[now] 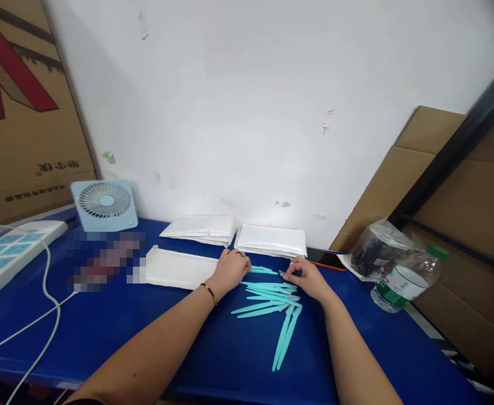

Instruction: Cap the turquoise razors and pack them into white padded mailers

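Observation:
Several slim teal eyebrow razors (pixel 272 296) with pale tips lie fanned out on the blue table. My left hand (pixel 231 268) is closed at the handle ends of the farthest teal razors (pixel 263 270). Its fingertips partly hide those ends. Opposite it, my right hand (pixel 308 278) pinches a small clear piece, apparently a blade cap (pixel 282 274), near the razors' tips. Whether this piece is still on a razor is hard to tell. A white padded envelope (pixel 179 269) lies flat left of my left hand.
Two stacks of white padded envelopes (pixel 198 228) (pixel 271 239) lie by the wall. On the left are a light blue fan (pixel 105 205), a power strip (pixel 19 253) and a white cable (pixel 48 281). A phone (pixel 326 259), a plastic-wrapped dark item (pixel 377 250) and a water bottle (pixel 409 280) are rightward.

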Motion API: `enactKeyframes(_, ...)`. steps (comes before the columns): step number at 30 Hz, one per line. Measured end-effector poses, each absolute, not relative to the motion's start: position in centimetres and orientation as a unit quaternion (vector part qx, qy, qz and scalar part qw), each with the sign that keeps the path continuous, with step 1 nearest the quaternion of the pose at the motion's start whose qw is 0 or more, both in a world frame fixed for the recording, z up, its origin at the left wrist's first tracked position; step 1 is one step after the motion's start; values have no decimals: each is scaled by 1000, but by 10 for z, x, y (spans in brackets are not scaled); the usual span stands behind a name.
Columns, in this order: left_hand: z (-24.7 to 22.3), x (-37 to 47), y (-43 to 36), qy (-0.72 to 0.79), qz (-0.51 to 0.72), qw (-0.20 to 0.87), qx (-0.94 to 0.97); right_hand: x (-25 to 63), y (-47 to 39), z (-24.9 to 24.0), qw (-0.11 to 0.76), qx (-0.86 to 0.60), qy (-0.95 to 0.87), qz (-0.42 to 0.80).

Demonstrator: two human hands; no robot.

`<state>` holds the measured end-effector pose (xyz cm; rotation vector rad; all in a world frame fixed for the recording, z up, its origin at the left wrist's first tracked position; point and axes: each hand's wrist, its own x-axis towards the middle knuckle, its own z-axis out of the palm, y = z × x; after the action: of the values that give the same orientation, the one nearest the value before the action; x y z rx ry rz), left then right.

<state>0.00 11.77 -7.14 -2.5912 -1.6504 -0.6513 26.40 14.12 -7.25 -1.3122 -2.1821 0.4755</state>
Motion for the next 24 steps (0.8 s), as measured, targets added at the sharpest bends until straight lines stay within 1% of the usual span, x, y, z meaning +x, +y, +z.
enactKeyframes(5, -74, -12, 122, -547, -219, -15, -808, 281, 147, -77, 248, -532, -794, 156)
enactKeyframes(11, -72, -4, 113, -514, -228, -64, -824, 279, 138, -77, 202, -513, -806, 218)
enactKeyframes(15, -70, 1, 106, -483, -211, -89, -845, 267, 133, -75, 184, -488, -821, 233)
enactKeyframes(20, -73, 5, 106, -472, -197, -77, -856, 249, 128, -69, 200, -461, -839, 207)
enactKeyframes(24, -74, 0, 112, -501, -206, -48, -839, 252, 132, -70, 220, -473, -833, 183)
